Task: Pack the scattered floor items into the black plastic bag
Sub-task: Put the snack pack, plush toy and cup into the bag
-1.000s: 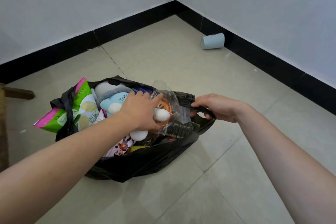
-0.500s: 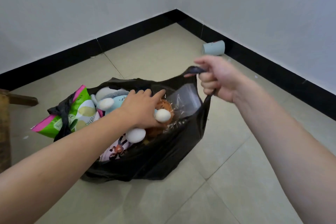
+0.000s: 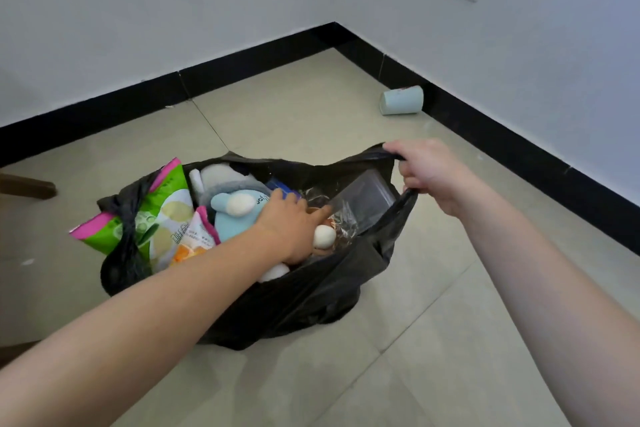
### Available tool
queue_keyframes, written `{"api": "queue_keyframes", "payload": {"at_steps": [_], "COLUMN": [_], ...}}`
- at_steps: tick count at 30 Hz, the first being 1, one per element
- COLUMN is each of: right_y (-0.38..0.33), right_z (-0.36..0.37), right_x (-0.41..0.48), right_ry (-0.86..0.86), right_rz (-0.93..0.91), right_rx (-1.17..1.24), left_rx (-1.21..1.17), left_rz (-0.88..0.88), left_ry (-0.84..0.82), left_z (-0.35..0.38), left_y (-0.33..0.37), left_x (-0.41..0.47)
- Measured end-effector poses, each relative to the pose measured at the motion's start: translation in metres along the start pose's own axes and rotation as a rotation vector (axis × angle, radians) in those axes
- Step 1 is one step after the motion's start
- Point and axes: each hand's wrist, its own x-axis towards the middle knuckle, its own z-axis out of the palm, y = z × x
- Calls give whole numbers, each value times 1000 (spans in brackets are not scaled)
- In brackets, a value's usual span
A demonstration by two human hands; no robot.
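- We find the black plastic bag point(image 3: 311, 295) on the tiled floor point(image 3: 450, 340), its mouth open.
- Right hand point(image 3: 426, 173): fingers curled tight round one bag handle, holding it up.
- Left hand point(image 3: 291, 229): inside the bag's mouth, fingers fairly straight, pressing on a blue plush toy point(image 3: 235, 218).
- A green snack packet point(image 3: 162, 212) juts from the bag's far side, opposite that handle.
- A pale cup point(image 3: 401, 100) lies on its side, well beyond the bag.

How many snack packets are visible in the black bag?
2. A green-and-pink chip bag pokes from the left side of the black bag; a smaller pink-edged white packet lies just right of it. Others may be hidden.
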Motion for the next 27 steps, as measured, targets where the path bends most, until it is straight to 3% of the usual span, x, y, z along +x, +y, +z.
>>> {"api": "queue_keyframes", "payload": {"at_steps": [5, 7, 11, 14, 16, 22, 27], "right_y": [13, 18, 40, 63, 80, 126, 147], "right_z": [-21, -27, -39, -54, -63, -67, -62], "right_x": [10, 15, 34, 55, 73, 131, 177], "right_ry": [78, 69, 170, 212, 210, 58, 39], "right_rz": [26, 29, -15, 37, 79, 121, 142], "right_rx": [-123, -149, -352, -397, -479, -773, -835], "left_rx": [-175, -335, -483, -485, -441, -374, -407], "left_rz": [10, -26, -95, -174, -198, -169, -173], "left_ry": [-18, 105, 526, 657, 596, 204, -50], "left_z": [-14, -21, -33, -45, -50, -41, -6], "left_y": [-13, -22, -36, -47, -52, -40, -25], "left_x": [7, 9, 23, 51, 78, 176, 243]}}
